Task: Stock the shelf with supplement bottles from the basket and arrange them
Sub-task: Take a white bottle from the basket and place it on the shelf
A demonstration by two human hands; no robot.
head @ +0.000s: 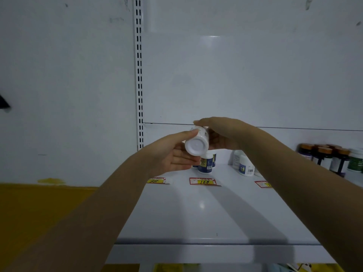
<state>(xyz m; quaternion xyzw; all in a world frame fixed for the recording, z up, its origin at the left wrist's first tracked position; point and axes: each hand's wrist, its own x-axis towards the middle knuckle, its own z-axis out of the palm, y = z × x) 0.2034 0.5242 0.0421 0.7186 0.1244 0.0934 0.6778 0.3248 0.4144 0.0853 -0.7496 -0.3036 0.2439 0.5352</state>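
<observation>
A white supplement bottle (197,144) lies tilted in the air above the white shelf (206,209), its round base turned toward me. My left hand (172,154) cradles it from below and the left, thumb on its side. My right hand (224,134) grips its far end from above and the right. Behind them, near the shelf's back, stand blue-labelled white bottles (206,163), and a white bottle with a barcode (245,165) stands to the right. The basket is not in view.
Brown-capped bottles (324,158) and a green-labelled bottle (356,161) stand at the far right of the shelf. Price tags (203,181) lie flat on the shelf. A slotted upright (139,75) runs up the back panel. A yellow wall band is at the left.
</observation>
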